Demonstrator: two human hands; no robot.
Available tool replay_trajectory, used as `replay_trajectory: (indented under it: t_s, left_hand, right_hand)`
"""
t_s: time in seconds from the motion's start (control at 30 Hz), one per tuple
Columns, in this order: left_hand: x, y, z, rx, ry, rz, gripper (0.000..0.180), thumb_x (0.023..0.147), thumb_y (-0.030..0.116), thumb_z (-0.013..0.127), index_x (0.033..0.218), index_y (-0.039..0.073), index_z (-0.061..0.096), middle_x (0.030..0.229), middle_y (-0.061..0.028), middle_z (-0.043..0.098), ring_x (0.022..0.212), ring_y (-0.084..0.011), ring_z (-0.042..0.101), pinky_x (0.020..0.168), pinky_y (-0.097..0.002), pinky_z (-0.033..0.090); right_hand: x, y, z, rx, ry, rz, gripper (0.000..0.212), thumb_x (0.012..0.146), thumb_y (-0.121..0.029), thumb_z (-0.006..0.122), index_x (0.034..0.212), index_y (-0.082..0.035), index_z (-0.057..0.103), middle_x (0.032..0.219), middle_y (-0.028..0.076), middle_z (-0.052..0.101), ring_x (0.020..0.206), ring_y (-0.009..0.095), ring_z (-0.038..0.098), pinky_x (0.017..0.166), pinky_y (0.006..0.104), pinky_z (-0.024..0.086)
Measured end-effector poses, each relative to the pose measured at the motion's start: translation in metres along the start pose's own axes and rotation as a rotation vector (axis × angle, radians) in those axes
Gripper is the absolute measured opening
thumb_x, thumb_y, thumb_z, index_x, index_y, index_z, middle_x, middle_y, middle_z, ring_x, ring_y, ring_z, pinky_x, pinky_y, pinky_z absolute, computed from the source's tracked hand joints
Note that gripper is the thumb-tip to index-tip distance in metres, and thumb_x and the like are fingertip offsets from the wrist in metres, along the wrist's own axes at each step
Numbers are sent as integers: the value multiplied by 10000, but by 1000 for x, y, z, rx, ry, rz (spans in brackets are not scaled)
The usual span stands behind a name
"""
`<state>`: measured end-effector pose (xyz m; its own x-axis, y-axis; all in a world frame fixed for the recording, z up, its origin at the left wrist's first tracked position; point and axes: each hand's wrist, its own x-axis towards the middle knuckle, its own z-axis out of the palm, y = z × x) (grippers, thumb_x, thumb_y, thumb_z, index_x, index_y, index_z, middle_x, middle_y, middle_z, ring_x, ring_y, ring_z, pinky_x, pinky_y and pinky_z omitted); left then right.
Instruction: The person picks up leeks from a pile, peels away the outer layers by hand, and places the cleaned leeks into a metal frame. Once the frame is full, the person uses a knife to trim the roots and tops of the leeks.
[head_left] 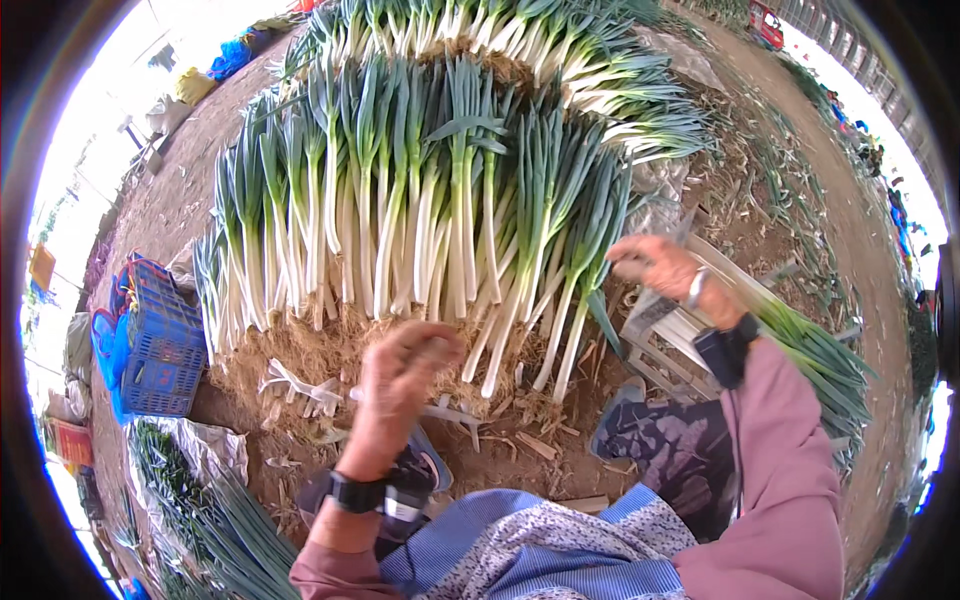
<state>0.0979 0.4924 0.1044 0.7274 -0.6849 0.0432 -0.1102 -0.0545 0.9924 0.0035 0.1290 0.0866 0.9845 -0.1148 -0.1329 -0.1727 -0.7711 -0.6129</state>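
A wide row of leeks [400, 220] lies on the ground in front of me, dark green tops away from me, white stems and tan roots toward me. Over the root ends is my left hand [408, 365]; its fingers are bent and smeared by motion, so I cannot see whether anything is in them. My right hand [660, 268] is raised at the row's right end, its fingers loosely curled and somewhat apart, with nothing visible in them. Beneath my right forearm, a bunch of leeks [800, 335] with pale, clean stems rests across a low slatted frame [640, 325].
A blue plastic crate [165, 345] stands at the left. Near it, more green stalks [215, 500] lie by a silvery sheet [215, 445]. Another leek row [640, 95] curves behind the first. Peeled scraps [310, 390] litter the soil between my feet and the roots.
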Motion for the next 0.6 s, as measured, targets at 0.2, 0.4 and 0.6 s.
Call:
replay_trajectory:
  t_s: [0.2,0.4,0.6]
  left_hand:
    - [4,-30,16,218,-174,-323,176,897,97,512,962,-15,631,819,-43,640,720,-96,563,628,-234,465]
    - [7,-21,26,114,-292,-425,162,877,74,535,1006,1,600,857,-101,634,802,-147,591,727,-283,472]
    - [2,-20,18,123,-322,-373,186,864,29,542,1038,-34,556,879,-159,593,792,-272,600,700,-327,463]
  right_hand:
    - [66,60,159,297,-60,202,214,824,-232,627,957,-64,641,822,72,658,781,178,639,725,340,510]
    - [100,146,292,356,221,396,178,832,-166,618,916,-10,603,760,76,632,648,190,626,588,347,484]
    - [156,112,337,279,366,652,355,737,-267,669,923,27,598,797,230,623,740,387,608,672,427,463]
